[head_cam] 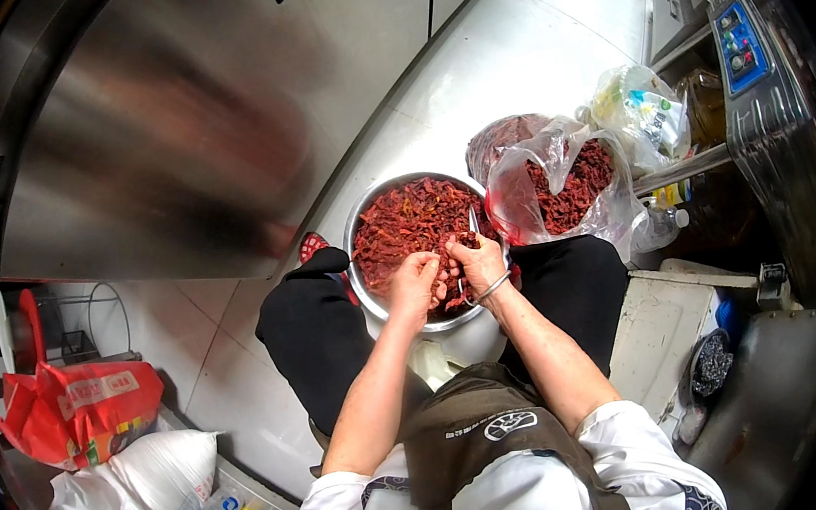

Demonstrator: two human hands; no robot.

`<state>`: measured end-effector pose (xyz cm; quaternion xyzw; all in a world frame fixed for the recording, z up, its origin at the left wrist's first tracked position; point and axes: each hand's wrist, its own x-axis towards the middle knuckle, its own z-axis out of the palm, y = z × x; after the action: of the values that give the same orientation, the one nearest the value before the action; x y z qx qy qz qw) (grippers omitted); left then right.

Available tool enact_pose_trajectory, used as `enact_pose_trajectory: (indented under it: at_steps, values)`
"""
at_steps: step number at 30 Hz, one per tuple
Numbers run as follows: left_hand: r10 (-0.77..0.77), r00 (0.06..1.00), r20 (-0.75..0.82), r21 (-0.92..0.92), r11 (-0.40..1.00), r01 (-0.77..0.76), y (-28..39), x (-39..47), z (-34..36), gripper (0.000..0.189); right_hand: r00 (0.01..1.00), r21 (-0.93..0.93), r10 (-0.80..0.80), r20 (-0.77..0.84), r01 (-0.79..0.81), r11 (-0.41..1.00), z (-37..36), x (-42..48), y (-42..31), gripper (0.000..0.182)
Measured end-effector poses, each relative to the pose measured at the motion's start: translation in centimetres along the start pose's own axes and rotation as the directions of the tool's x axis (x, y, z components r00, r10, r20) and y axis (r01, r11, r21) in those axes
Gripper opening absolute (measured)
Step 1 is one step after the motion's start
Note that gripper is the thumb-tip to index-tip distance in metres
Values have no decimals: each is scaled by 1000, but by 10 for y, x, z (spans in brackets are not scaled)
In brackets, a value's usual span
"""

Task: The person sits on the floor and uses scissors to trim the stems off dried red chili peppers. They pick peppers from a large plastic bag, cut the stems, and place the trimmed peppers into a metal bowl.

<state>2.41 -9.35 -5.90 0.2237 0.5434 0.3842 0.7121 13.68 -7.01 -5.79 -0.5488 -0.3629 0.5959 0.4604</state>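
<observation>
Between my knees stands a round steel basin [356,272] heaped with dried red chillies [403,214], some of them in pieces. My left hand [413,282] is over the near part of the basin, its fingers pinched on a bit of chilli that they largely hide. Close beside it, my right hand [481,265] grips what looks like a pair of scissors [473,220]. The pointed blade sticks up past the fingers, and a curved handle shows below the palm. To the basin's right, an open clear plastic bag [510,187] holds more dried red chillies [574,187].
A steel cabinet panel [140,157] rises at left. On the right are a stuffed plastic bag [637,112], a plastic bottle [657,224] and a machine with a blue control panel [741,47]. A red bag [86,409] and a white sack [141,493] lie lower left.
</observation>
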Motion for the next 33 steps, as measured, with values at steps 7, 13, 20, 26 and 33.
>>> enact_pose_trajectory:
  at_steps: [7, 13, 20, 26, 33]
  values:
    - [21, 1000, -16, -14, 1000, -22, -1, 0, 0, 17, 997, -265, -70, -29, 60, 962, -2, 1, 11, 12]
    - [-48, 997, -62, -325, 945, 25, 4, 4, -13, 22, 989, -210, -146, -11, 140, 968, -8, 1, 9, 16]
    - [65, 997, 39, -210, 976, -56, 7, -5, 0, 27, 846, -366, -395, 357, 516, 775, -8, 2, 33, 15]
    - [38, 999, 2, -293, 955, -36, 8, -3, 1, 25, 991, -127, -130, 26, 132, 983, -2, 1, 20, 7]
    - [-16, 1000, 4, -401, 916, 16, 8, 1, -9, 31, 974, 108, 147, -172, -129, 986, 1, -2, -7, 11]
